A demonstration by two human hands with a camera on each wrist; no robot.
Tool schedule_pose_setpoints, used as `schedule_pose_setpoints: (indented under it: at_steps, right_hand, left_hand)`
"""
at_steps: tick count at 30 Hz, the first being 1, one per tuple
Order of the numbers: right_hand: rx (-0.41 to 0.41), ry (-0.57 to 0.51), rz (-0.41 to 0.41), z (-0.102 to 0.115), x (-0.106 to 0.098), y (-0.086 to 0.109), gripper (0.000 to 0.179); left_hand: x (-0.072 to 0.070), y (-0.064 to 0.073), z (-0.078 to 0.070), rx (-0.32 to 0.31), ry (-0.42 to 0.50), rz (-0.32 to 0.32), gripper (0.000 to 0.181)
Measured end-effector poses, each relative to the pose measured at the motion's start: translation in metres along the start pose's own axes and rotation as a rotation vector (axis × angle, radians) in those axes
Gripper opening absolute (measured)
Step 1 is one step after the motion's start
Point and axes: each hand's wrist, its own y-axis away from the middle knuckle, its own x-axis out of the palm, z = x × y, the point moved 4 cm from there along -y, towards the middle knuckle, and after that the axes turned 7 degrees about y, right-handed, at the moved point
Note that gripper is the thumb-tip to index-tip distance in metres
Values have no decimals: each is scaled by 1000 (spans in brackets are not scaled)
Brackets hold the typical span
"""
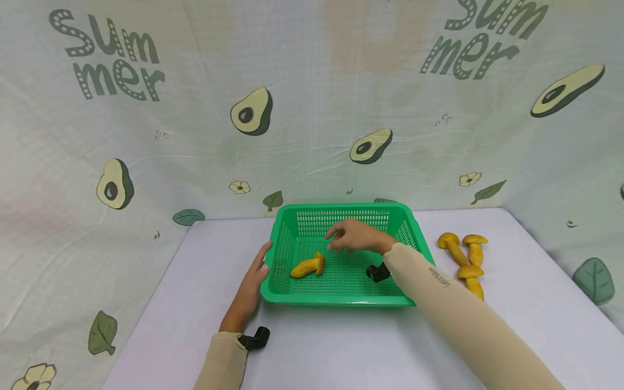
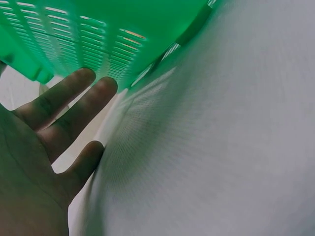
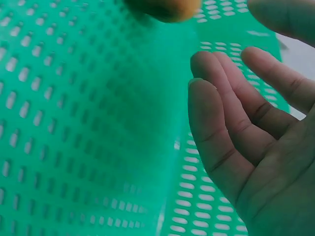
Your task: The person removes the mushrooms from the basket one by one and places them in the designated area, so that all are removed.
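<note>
A green plastic basket with slotted walls stands on the table. Inside it, left of the middle, lies a yellow-brown mushroom on its side. My left hand is at the basket's left side; in the left wrist view its fingers reach straight toward the slotted outer wall. Over the inside of the basket is my right hand, to the right of the mushroom and apart from it. Its fingers are loosely bent with nothing between them. Part of the mushroom shows blurred at the top of the right wrist view.
Three more yellow-brown mushrooms, among them one at the back, lie close together on the table right of the basket, beside my right sleeve. A patterned cloth hangs behind the white table and along its sides.
</note>
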Motion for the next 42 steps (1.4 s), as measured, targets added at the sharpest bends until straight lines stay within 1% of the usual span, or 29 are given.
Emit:
schedule_pose_setpoints:
  at_steps: [4, 6, 12, 16, 19, 23, 28, 34, 42]
  right_hand:
    - [-1, 51, 74, 1, 11, -5, 43]
    - [1, 60, 94, 2, 14, -6, 46]
    - [22, 55, 122, 3, 19, -11, 46]
    - [37, 79, 143, 4, 21, -12, 48]
    - [30, 112, 159, 4, 25, -13, 52]
    - [31, 133, 164, 2, 29, -15, 54]
    - [36, 154, 155, 1, 32, -17, 50]
    - [20, 186, 143, -1, 32, -19, 46]
    - [10, 161, 152, -2, 33, -19, 40]
  left_hand:
    - [0, -1, 0, 13, 0, 5, 54]
    - [0, -1, 1, 13, -4, 6, 54]
    - [-1, 0, 3, -10, -6, 1, 54]
    - [0, -1, 0, -17, -4, 0, 53]
    - [0, -1, -1, -17, -4, 0, 53]
    - [0, 0, -1, -21, -10, -4, 53]
    - [0, 0, 0, -19, -7, -6, 54]
    - [0, -1, 1, -10, 8, -1, 54]
    - [0, 0, 0, 1, 17, 4, 55]
